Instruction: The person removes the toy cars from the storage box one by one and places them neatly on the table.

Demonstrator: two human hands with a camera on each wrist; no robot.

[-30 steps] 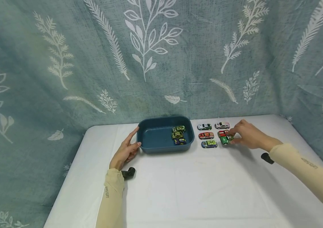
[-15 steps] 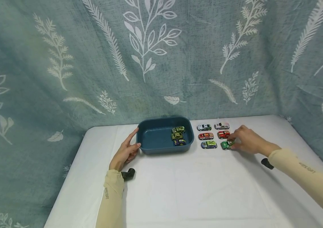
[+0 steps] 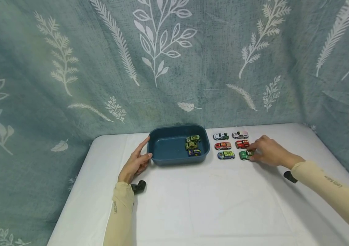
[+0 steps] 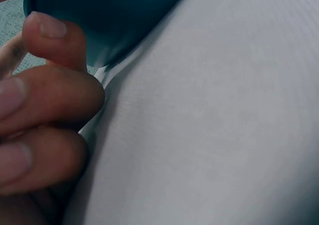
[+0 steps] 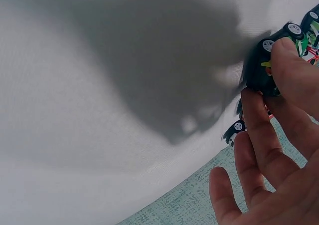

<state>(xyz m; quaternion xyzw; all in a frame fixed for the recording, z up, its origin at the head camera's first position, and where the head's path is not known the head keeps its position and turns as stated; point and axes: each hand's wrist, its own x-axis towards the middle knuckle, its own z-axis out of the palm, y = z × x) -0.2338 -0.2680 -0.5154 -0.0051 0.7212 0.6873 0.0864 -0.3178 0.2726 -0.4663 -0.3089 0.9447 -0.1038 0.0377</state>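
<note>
At the right of the table my right hand pinches a green toy car between thumb and fingers. In the right wrist view the thumb lies against the car's side, and the other fingers spread beyond it. The car sits at the near end of a column, below a red toy car and a white-and-pink one. My left hand touches the left end of a dark blue tray, its index finger straight along the rim and its thumb at the near corner. Its other fingers are curled, outside the tray.
Left of that column stand a white-and-green toy car, an orange one and a blue-and-yellow one. Inside the tray, three toy cars line its right side. A patterned curtain hangs behind the white table.
My right hand has brought the green car nearer to me, from against the red car to a spot just below it. The left hand and the tray have stayed put.
</note>
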